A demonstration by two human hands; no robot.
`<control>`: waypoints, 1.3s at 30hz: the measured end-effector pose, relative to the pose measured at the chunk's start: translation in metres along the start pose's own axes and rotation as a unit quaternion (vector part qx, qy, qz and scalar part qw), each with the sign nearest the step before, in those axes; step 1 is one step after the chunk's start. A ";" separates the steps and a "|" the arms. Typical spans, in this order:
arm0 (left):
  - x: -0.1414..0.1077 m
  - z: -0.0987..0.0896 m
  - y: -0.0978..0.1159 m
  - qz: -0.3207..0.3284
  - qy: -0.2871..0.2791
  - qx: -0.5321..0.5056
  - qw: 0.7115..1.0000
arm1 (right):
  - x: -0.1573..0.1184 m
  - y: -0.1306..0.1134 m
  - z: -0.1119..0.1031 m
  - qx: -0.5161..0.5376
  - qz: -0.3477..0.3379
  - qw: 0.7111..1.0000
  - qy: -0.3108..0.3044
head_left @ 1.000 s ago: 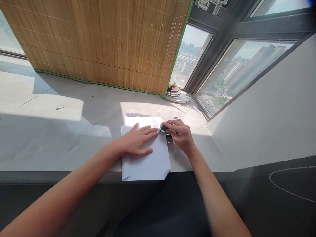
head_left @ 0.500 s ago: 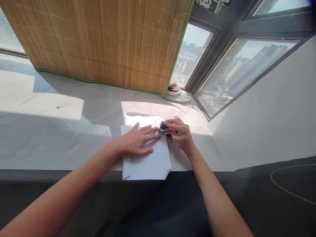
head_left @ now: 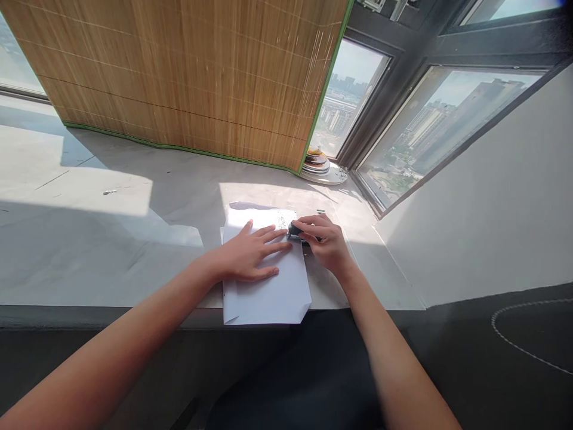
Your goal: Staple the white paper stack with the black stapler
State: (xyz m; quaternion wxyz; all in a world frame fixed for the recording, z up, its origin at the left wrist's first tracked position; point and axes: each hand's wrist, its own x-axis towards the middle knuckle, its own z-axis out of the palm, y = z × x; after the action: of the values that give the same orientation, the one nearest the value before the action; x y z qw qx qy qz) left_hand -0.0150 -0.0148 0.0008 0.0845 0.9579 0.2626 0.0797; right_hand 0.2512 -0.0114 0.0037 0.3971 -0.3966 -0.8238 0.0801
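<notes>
**Stapler at the paper's edge**

My left hand [head_left: 250,257] lies flat, fingers spread, on the white paper [head_left: 268,286] on the sill [head_left: 111,239]. At its 3 o'clock, my right hand [head_left: 326,242] curls closed around a small dark stapler [head_left: 298,232] set on the paper's right edge. A stack of plates [head_left: 320,168] sits at 1 o'clock, by the bamboo blind [head_left: 179,77].

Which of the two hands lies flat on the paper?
The left hand, fingers spread flat on the white paper; the right hand instead grips a small dark stapler at the paper's edge.
</notes>
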 end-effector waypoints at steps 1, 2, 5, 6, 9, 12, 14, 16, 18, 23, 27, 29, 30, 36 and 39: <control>0.000 0.000 0.000 -0.001 -0.001 0.000 1.000 | 0.000 0.000 0.000 0.002 -0.002 1.000 0.000; 0.000 -0.001 0.000 -0.002 -0.001 -0.001 1.000 | 0.000 0.000 0.000 0.005 -0.003 1.000 -0.001; 0.001 -0.001 0.001 -0.004 -0.002 -0.002 1.000 | 0.000 0.000 0.000 0.006 0.001 1.000 -0.006; 0.001 -0.001 0.001 -0.005 -0.003 -0.003 1.000 | 0.000 0.000 0.000 0.005 0.003 1.000 -0.008; 0.001 -0.001 0.001 -0.006 -0.005 -0.002 1.000 | 0.000 0.000 0.000 0.003 0.003 1.000 -0.009; 0.000 0.000 0.001 -0.007 -0.002 0.001 1.000 | 0.001 0.000 0.002 -0.001 0.002 1.000 -0.015; 0.000 0.000 0.001 -0.007 0.000 0.002 1.000 | 0.001 0.000 0.003 -0.006 0.002 1.000 -0.020; 0.000 0.000 0.002 -0.007 0.000 0.003 1.000 | 0.002 -0.001 0.004 -0.012 0.003 1.000 -0.021; 0.001 -0.001 0.002 -0.006 -0.003 0.002 1.000 | 0.002 -0.002 0.005 -0.021 0.004 1.000 -0.023; 0.001 -0.003 0.003 -0.009 -0.008 -0.007 1.000 | 0.002 -0.006 0.007 -0.046 0.012 0.998 -0.035; 0.000 -0.004 0.003 -0.014 -0.007 -0.010 1.000 | 0.003 -0.010 0.009 -0.070 0.018 0.997 -0.039; 0.001 -0.004 0.003 -0.016 -0.006 -0.010 1.000 | 0.004 -0.012 0.010 -0.093 0.016 0.994 -0.051; 0.001 -0.004 0.003 -0.017 -0.005 -0.010 1.000 | 0.005 -0.013 0.011 -0.108 0.014 0.992 -0.062; 0.002 -0.005 0.004 -0.020 -0.003 -0.016 1.000 | 0.006 -0.019 0.011 -0.168 0.015 0.978 -0.123; 0.001 -0.003 0.003 -0.028 -0.009 -0.013 0.999 | 0.001 -0.015 0.005 -0.149 0.020 0.985 -0.089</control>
State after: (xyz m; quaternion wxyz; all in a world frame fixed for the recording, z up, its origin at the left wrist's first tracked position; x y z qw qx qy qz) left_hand -0.0135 -0.0168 0.0045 0.1017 0.9496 0.2874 0.0725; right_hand 0.2386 -0.0197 0.0079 0.2570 -0.4589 -0.8505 -0.0009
